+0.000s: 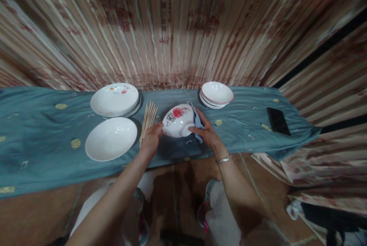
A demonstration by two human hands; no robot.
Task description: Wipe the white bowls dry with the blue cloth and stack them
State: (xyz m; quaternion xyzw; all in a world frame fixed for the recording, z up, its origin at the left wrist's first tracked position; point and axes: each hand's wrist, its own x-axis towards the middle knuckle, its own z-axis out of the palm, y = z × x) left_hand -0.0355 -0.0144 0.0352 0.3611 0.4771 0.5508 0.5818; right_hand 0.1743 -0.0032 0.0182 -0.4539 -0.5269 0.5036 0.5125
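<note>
A white bowl (178, 121) with a red flower on its outside is held tilted on its side above the cloth-covered table. My left hand (155, 133) grips its rim at the left. On the other side, my right hand (207, 129) is closed around a blue-grey cloth (197, 121) and the bowl, thumb near the foot ring. Several wooden chopsticks (148, 118) lie just beyond my left hand. Behind my right hand stands a stack of red-rimmed bowls (217, 92).
Flower-patterned plates (114, 98) are stacked at the back left, with a large white bowl (111, 139) in front. A black phone (278, 121) lies at the right on the teal tablecloth (237, 135). Pleated curtains (172, 28) hang behind the table.
</note>
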